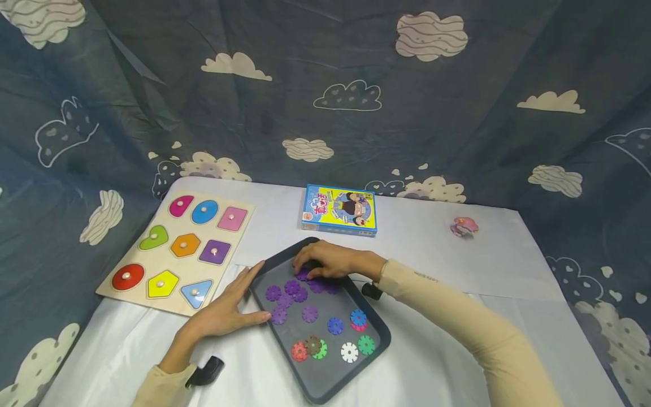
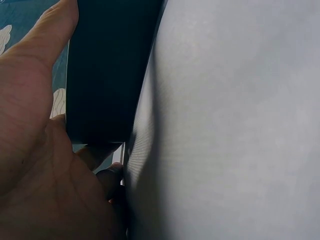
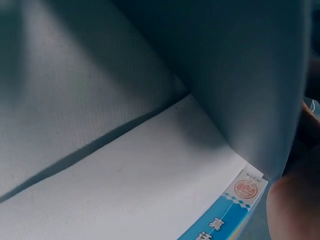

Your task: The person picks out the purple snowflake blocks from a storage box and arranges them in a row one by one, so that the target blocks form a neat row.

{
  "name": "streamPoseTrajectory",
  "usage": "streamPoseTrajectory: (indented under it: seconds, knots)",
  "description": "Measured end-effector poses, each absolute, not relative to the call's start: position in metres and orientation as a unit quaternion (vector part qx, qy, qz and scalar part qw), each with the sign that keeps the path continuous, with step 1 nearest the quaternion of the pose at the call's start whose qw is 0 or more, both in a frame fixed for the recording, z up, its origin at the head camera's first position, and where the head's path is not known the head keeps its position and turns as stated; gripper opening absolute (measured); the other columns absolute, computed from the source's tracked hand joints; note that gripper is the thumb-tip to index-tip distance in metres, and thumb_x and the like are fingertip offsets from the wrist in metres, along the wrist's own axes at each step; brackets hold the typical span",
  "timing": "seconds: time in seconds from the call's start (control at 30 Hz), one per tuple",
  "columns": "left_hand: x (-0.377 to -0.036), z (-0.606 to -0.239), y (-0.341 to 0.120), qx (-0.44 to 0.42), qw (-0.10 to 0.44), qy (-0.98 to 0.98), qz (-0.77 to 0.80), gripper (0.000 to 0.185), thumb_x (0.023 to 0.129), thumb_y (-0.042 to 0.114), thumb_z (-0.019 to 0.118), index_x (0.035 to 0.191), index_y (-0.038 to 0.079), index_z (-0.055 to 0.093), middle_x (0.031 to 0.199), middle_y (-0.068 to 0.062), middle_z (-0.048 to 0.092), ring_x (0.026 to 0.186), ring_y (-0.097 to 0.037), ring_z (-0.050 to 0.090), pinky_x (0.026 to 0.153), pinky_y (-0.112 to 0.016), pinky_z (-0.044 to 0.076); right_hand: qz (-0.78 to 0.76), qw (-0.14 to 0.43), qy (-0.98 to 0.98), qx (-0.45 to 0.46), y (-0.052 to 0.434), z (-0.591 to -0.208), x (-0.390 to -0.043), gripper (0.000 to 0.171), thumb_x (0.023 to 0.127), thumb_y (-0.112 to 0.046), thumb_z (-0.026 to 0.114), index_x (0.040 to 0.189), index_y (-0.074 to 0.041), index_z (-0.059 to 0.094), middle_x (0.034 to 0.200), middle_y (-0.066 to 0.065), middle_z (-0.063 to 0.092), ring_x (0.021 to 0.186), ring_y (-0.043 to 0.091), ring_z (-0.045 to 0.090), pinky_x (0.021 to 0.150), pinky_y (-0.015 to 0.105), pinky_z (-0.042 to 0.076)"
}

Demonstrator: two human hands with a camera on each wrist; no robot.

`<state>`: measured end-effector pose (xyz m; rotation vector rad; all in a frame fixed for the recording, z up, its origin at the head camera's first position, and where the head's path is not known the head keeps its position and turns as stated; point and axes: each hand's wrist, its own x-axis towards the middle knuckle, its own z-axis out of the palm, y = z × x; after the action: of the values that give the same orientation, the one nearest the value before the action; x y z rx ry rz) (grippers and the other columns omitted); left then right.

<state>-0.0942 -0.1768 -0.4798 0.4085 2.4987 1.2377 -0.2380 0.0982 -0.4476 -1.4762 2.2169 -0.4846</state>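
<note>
A dark tray (image 1: 373,350) lies in the middle of the white table and holds several flat gear-edged discs. Purple discs (image 1: 291,291) cluster at its far end; blue, red, green and white discs (image 1: 349,351) lie nearer me. My left hand (image 1: 254,291) rests flat on the table with straight fingers against the tray's left rim; in the left wrist view the palm (image 2: 30,150) lies beside the tray wall (image 2: 105,75). My right hand (image 1: 305,264) arches over the far purple discs with fingers curled down. Whether it pinches one is hidden.
A wooden shape puzzle board (image 1: 178,249) with coloured knobbed pieces lies at the left. A blue box (image 1: 339,209) sits behind the tray, its corner (image 3: 235,210) showing in the right wrist view. A small pink object (image 1: 464,226) lies at the far right. Cloud-print cloth hangs behind.
</note>
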Motion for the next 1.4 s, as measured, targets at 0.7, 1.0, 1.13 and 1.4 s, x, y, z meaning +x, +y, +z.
streamPoseTrajectory:
  seconds: [0.7,1.0,1.13,1.4]
  knots:
    - [-0.093,-0.477,-0.176,0.136,0.163,0.877,0.43,0.106,0.083,0.055,0.076,0.162,0.036,0.007,0.169,-0.018,0.004,0.153,-0.047,0.002,0.111,-0.079,0.017,-0.152,0.168,0.788,-0.572,0.097,-0.448,-0.237,0.013,0.09,-0.017,0.075,0.103,-0.013,0.074,0.107,-0.004,0.071,0.104,0.008,0.065,0.097,0.02,0.05]
    - [-0.093,-0.478,-0.177,0.141,0.158,0.877,0.432,0.105,0.084,0.053,0.076,0.162,0.035,0.007,0.168,-0.018,0.005,0.153,-0.048,0.003,0.111,-0.078,0.017,-0.15,0.176,0.799,-0.555,0.099,-0.443,-0.237,0.01,0.089,-0.014,0.077,0.098,-0.016,0.074,0.104,-0.005,0.067,0.096,0.006,0.061,0.09,0.019,0.051]
    - [-0.093,-0.478,-0.177,0.14,0.157,0.877,0.433,0.106,0.083,0.054,0.076,0.162,0.035,0.008,0.168,-0.018,0.005,0.153,-0.048,0.003,0.111,-0.078,0.017,-0.16,0.183,0.8,-0.549,0.1,-0.441,-0.239,0.011,0.089,-0.009,0.075,0.099,-0.014,0.075,0.103,-0.004,0.07,0.098,0.007,0.064,0.091,0.019,0.052]
    - [-0.094,-0.48,-0.177,0.135,0.161,0.878,0.43,0.106,0.083,0.054,0.076,0.162,0.036,0.007,0.168,-0.019,0.004,0.153,-0.047,0.002,0.112,-0.078,0.016,-0.231,0.198,0.803,-0.513,0.106,-0.431,-0.239,0.012,0.094,-0.009,0.069,0.102,-0.011,0.077,0.105,-0.005,0.072,0.101,0.004,0.065,0.093,0.019,0.052]
